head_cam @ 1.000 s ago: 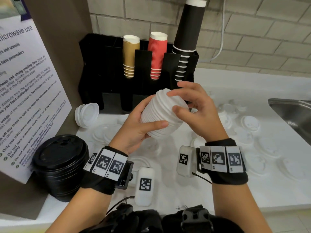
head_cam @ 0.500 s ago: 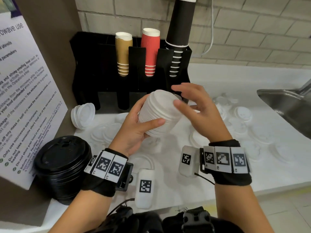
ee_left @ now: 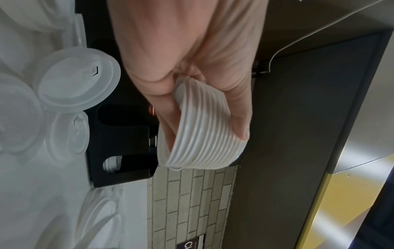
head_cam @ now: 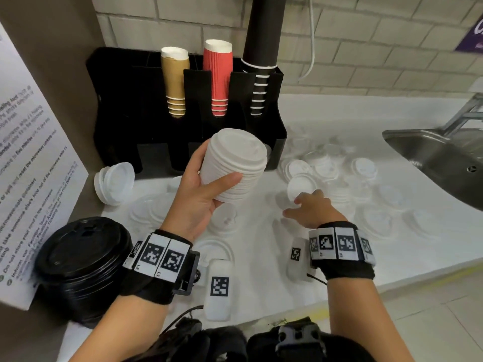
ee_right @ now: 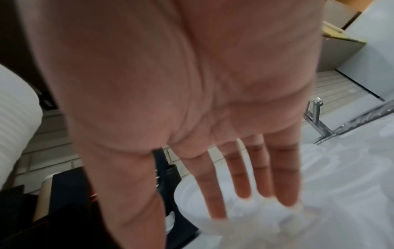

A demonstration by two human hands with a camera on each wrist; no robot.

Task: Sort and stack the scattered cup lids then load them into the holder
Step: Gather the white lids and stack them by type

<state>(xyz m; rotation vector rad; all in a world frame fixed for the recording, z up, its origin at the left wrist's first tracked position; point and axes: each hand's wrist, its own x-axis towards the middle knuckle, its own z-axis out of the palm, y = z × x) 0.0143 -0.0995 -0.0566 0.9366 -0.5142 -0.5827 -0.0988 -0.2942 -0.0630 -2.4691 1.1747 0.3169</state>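
My left hand (head_cam: 209,184) grips a tall stack of white lids (head_cam: 235,163) in the air in front of the black holder (head_cam: 146,111); the same stack of white lids (ee_left: 204,128) fills the left wrist view, thumb and fingers curled round it. My right hand (head_cam: 305,207) is low over the counter, fingers straight and spread, their tips at a loose white lid (head_cam: 300,186). In the right wrist view the fingers (ee_right: 243,182) reach onto that white lid (ee_right: 192,202). Several more loose white lids (head_cam: 363,165) lie scattered to the right.
The holder carries gold cups (head_cam: 175,82), red cups (head_cam: 218,77) and black cups (head_cam: 264,48). A small stack of white lids (head_cam: 115,181) leans at its left foot. A stack of black lids (head_cam: 83,262) stands front left. A steel sink (head_cam: 439,155) is at right.
My right hand left the top of the stack and dropped down right to the loose lids on the counter. The left hand kept its grip on the stack.
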